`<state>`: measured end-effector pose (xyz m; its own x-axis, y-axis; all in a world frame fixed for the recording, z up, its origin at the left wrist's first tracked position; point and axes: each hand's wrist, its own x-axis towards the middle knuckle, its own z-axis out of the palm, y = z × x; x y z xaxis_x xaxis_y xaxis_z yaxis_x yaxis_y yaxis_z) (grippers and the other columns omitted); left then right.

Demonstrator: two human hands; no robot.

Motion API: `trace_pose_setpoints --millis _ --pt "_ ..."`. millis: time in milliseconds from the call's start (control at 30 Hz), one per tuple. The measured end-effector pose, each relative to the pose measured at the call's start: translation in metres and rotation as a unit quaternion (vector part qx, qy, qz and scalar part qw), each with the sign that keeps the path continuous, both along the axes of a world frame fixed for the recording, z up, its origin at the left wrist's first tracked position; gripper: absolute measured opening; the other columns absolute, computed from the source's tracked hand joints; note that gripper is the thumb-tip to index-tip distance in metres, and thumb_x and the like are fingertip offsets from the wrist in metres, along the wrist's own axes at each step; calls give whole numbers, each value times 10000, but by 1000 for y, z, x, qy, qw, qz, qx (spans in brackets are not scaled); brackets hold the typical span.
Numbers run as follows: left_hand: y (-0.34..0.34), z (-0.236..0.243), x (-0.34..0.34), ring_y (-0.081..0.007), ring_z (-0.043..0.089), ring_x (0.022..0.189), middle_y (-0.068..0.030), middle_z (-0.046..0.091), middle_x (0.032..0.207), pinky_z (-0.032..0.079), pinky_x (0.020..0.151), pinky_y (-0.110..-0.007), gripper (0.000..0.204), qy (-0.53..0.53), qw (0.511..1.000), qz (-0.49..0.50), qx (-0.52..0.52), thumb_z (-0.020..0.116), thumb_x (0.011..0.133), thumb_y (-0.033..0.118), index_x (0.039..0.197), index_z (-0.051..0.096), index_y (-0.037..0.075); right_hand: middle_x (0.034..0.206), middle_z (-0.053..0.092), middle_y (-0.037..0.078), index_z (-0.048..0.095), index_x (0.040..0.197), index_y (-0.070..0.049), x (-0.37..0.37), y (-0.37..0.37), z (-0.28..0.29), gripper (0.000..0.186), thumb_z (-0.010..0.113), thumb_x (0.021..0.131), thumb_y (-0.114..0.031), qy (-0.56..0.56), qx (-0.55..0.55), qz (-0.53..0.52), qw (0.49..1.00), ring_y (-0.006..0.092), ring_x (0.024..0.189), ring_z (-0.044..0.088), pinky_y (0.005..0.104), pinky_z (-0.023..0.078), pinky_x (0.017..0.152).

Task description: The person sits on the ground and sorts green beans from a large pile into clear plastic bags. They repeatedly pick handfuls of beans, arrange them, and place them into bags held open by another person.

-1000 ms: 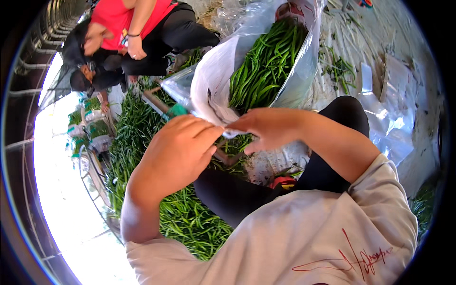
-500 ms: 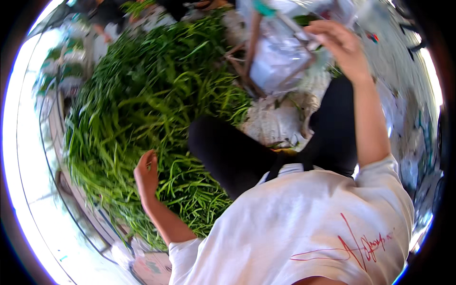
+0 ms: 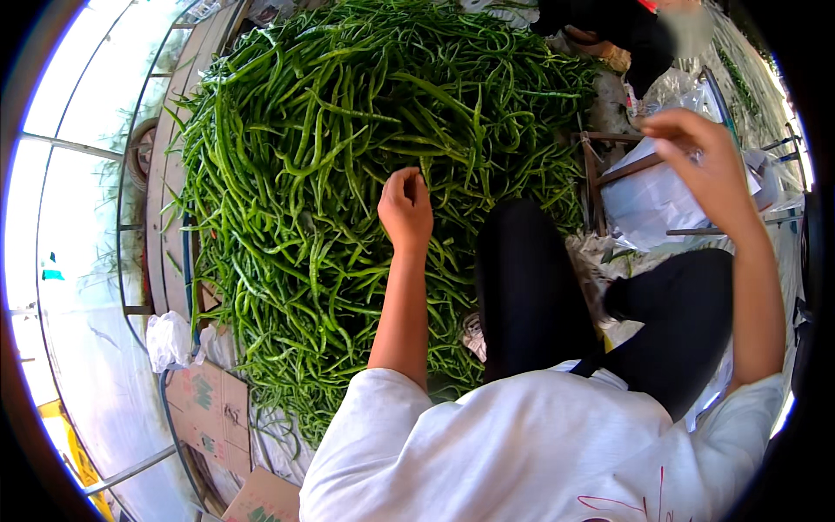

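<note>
A big heap of long green chili peppers (image 3: pixel 304 209) spreads on my left and in front of me. My left hand (image 3: pixel 406 207) is over the heap, fingers curled inward at the peppers; what they hold, if anything, is hidden. Raised at the right, my right hand (image 3: pixel 709 165) has its thumb and fingers apart, with nothing seen between them. It is beside a clear plastic bag (image 3: pixel 648 204), which lies open within a frame of rusty bars (image 3: pixel 594 187).
My bent knees (image 3: pixel 526 278) lie between the heap and the frame. Another person's dark-clothed leg (image 3: pixel 652 43) is at the far right. Flattened cardboard (image 3: pixel 207 409) and a white plastic bag (image 3: pixel 168 341) lie at left, by a clear sheet wall (image 3: pixel 83 261).
My view has swung left, bringing the heap toward the middle. My left hand has moved forward over the peppers, its fingers curling in. My right hand has come away from the frame's upper bar.
</note>
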<state>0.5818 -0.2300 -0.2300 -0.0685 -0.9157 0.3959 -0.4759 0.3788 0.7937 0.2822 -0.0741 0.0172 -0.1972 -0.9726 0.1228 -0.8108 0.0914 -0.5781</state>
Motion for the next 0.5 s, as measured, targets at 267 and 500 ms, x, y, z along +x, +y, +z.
trace_pose_setpoints --millis 267,500 --pt "-4 79 -97 -123 509 656 -20 569 811 405 533 -238 157 657 651 -21 379 545 912 105 1055 555 40 805 683 105 690 921 2 5 -138 -174 351 634 872 -341 -70 267 74 958 216 753 655 350 513 701" --pt "-3 46 -4 -120 490 654 -31 568 844 397 555 -246 173 583 718 52 377 521 916 115 1063 550 29 878 636 177 576 1136 75 76 -224 -295 618 643 850 -469 -135 314 30 939 244 730 612 377 500 664"
